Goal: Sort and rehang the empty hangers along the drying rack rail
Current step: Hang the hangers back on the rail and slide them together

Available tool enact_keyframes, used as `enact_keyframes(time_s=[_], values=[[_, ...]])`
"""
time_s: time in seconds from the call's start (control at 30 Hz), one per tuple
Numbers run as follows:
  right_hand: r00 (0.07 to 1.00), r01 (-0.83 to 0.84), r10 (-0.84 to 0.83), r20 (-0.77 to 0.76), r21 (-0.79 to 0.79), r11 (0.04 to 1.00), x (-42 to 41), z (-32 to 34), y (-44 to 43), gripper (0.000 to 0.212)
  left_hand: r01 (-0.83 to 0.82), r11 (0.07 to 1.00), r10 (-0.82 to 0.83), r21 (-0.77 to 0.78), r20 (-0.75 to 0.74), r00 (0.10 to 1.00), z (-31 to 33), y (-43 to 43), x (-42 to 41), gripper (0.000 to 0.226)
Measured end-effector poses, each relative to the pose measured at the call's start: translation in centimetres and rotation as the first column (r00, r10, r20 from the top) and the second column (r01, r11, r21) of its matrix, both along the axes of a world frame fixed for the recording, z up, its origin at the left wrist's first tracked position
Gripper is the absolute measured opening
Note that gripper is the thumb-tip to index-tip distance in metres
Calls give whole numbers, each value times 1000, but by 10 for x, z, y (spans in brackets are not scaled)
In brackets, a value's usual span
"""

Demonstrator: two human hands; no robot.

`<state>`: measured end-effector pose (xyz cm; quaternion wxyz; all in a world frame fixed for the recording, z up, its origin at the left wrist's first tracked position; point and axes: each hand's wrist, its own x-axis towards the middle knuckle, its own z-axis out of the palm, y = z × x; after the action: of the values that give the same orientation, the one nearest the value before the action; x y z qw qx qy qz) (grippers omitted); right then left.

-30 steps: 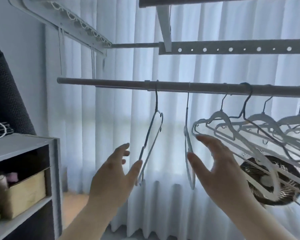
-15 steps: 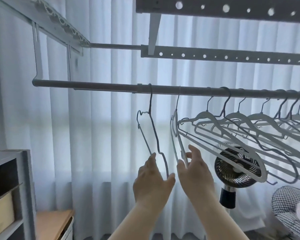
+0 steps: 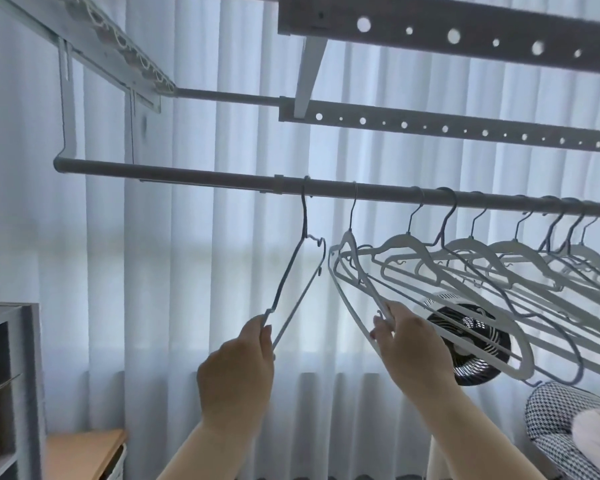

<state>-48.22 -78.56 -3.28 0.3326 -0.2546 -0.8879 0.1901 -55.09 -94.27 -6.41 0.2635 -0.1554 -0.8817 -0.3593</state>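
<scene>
Drying rack rail [image 3: 187, 176], a grey tube crossing the view from upper left to the right edge; above it, two perforated bars [image 3: 465, 129] of the rack frame; behind, a pleated white curtain [image 3: 194, 271]. Thin wire hanger [image 3: 300, 268], hooked over the rail just right of the rail's joint collar and turned nearly edge-on; left hand [image 3: 238, 368] closed on its lower corner, thumb and fingertips pinching the wire. White plastic hanger [image 3: 352, 271], hooked on the rail next to the right, tilted with its lower end drawn toward the viewer; right hand [image 3: 411, 344] closed on that lower arm, fingers wrapped around it. Row of further hangers [image 3: 520, 268], mostly white plastic with a few darker thin ones interleaved, crowded along the right part of the rail and overlapping toward the right edge. Round black fan [image 3: 471, 344], seen behind the hangers, partly hidden by the right hand; houndstooth fabric [image 3: 548, 414] at the lower right corner; grey shelf unit [image 3: 25, 375] at the left edge, with a wooden surface [image 3: 80, 452] beside it.
</scene>
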Motion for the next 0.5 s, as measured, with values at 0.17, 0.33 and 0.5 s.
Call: enact_keyframes(time_s=[0.17,0.33,0.5], values=[[999,32,-31,-17,88,996,-6,1,-6,27,-11,999,11,-39,-20,1000,3,-3,2,37],[999,14,-10,-41,84,996,-14,0,-15,28,146,983,-155,111,85,984,7,-6,13,27],[997,8,-4,-72,57,998,-21,-2,-19,28,277,887,-360,369,178,916,6,-11,15,31]])
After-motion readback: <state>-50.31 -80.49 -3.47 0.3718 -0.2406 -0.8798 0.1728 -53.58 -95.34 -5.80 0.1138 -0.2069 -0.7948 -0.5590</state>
